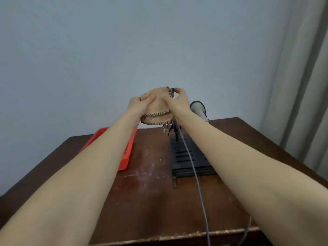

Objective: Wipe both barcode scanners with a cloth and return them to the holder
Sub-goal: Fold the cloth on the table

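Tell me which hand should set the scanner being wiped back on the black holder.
Right, probably. The right hand pinches the wrapped scanner at its exposed end and is above the holder, next to the other scanner. The left hand grips the cloth, farther from the holder.

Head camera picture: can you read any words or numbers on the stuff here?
No text here can be read.
On the red tray: a dark mark on its side wall, too blurred to read.
On the cloth, grey scanner and black holder: no writing shows.
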Motion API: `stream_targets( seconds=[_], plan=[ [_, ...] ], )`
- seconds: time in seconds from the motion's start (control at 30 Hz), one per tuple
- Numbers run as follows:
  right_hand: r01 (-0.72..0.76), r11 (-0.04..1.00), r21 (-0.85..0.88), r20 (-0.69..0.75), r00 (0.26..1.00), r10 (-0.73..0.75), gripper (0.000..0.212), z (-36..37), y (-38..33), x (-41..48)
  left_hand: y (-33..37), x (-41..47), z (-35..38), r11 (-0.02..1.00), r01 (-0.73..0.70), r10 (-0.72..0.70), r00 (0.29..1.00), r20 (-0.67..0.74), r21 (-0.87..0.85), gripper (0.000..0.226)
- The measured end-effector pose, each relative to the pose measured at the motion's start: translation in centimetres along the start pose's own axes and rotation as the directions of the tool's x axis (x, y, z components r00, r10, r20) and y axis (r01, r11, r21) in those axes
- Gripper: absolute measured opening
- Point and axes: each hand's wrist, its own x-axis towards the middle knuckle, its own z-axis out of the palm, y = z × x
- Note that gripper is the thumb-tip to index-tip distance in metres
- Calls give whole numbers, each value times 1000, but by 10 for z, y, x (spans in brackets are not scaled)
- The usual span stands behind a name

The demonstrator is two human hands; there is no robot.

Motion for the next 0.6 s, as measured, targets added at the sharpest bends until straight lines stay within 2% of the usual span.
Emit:
stream_targets(
  seconds=[0.07,0.2,0.37,0.6],
  plan=[
    [32,993,-114,50,998,-26,59,25,8,-4,-16,8,-22,998,-5,10,996,-85,58,27],
    [40,973,-227,184,983,3,33,75,28,-5,-48,22,-60,990,78,-53,978,-203,114,32],
    [-10,946,-323,296,949,111,32,120,47,0,-79,39,-92,970,184,-140,958,-252,161,37],
    [37,908,-418,357,925,126,34,154,72,6,-120,50,-117,856,276,-108,922,-372,438,24]
  ],
)
